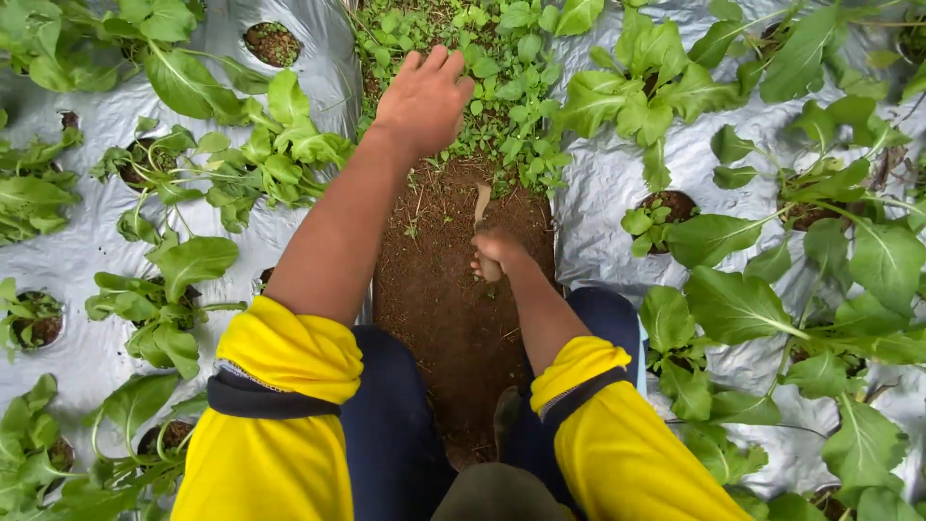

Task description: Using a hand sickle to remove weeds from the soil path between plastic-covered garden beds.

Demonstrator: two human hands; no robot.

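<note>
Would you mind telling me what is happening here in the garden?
A person crouches over a bare soil furrow between beds covered in silver plastic mulch. The left hand reaches into the weeds ahead, while the right hand holds a small knife, blade towards them. Leafy green plants grow through holes in the mulch.

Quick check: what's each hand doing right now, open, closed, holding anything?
Left hand: fingers curled down into the weeds; whether it grips any cannot be told.
Right hand: closed on a small knife, blade toward the weeds.
</note>
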